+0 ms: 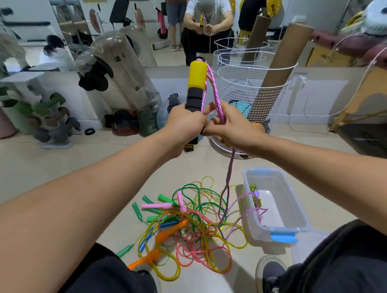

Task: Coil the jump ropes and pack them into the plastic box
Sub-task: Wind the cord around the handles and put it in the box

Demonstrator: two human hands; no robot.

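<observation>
Up front, left hand (pixel 185 124) grips yellow handle (pixel 197 80); right hand (pixel 229 127) pinches pink rope (pixel 215 95).

Location type: gym or fitness studio. Indicators: wall mirror (pixel 122 28), dumbbell rack (pixel 49 120) (green and grey dumbbells), transparent weight bags (pixel 124 70) marked with numbers, yellow weight plates (pixel 273 2), tiled floor (pixel 79 163).

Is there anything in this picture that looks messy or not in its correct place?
Yes. The loose ropes lie in one tangled heap on the floor, not coiled. The tail of the pink rope held by both hands hangs down and trails over the wall of the plastic box, uncoiled.
</observation>
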